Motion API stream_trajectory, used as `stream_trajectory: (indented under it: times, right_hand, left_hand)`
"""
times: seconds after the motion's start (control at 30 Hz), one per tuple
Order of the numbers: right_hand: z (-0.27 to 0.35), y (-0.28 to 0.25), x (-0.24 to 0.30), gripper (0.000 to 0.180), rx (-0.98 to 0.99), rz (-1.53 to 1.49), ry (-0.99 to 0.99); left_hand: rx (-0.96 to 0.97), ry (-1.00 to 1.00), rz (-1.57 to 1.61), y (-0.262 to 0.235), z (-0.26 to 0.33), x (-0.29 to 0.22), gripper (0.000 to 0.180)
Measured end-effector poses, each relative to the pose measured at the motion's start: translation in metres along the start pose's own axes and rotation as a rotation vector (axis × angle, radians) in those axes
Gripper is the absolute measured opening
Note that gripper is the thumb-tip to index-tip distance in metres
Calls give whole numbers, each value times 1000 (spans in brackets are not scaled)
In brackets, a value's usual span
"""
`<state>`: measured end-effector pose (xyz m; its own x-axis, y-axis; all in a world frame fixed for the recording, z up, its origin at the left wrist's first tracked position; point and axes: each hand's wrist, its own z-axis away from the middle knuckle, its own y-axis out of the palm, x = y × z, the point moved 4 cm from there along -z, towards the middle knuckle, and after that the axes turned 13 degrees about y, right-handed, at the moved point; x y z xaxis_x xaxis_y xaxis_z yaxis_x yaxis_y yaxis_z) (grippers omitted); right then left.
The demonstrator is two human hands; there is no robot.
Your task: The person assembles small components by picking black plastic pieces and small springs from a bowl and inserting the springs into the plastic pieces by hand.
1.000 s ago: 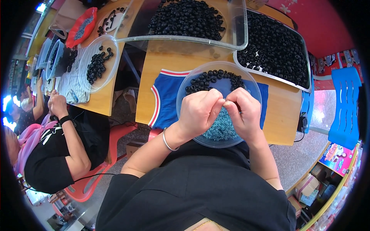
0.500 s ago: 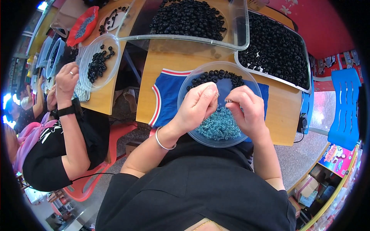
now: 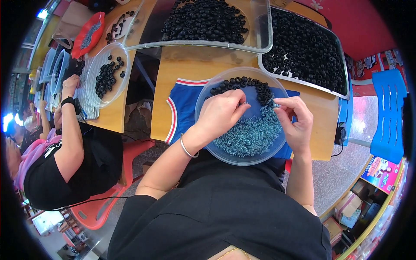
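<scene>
A clear round bowl [image 3: 243,163] sits in front of me. Small shiny spring-like coils [image 3: 247,141] fill its near part, and black bead-like pieces with holes [image 3: 236,81] lie along its far side. Over the bowl's left half, my left hand [image 3: 222,112] is closed with thumb and forefinger together; a tiny shiny bit shows at the tips, too small to name. My right hand [image 3: 298,119] is at the bowl's right rim, thumb and forefinger pinching a small shiny spring-like coil [image 3: 276,104]. The hands are apart.
Blue cloth [image 3: 184,100] with red-white trim lies under the bowl. Beyond stand a large clear bin [image 3: 203,44] and a metal tray [image 3: 299,80], both holding black pieces. At left, a person [image 3: 71,143] works beside another clear bowl [image 3: 125,78]. A blue plastic chair back [image 3: 388,117] is at right.
My hands have moved apart, the right one toward the bowl's right rim. More coils show between them. The person at left has lowered a raised hand to the table.
</scene>
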<state>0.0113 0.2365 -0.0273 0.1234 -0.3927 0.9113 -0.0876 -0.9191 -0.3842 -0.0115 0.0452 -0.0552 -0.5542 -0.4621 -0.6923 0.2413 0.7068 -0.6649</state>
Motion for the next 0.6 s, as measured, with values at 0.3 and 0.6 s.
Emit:
stream_trajectory:
  times: [0.3,0.6]
  right_hand:
    - [2,-6,-6,15,13,-23,48]
    - [2,-6,-8,19,27,-50,55]
  left_hand:
    - [-29,189,-294,-18,-16,-5,23]
    - [90,141,-440,3,-8,-2,26]
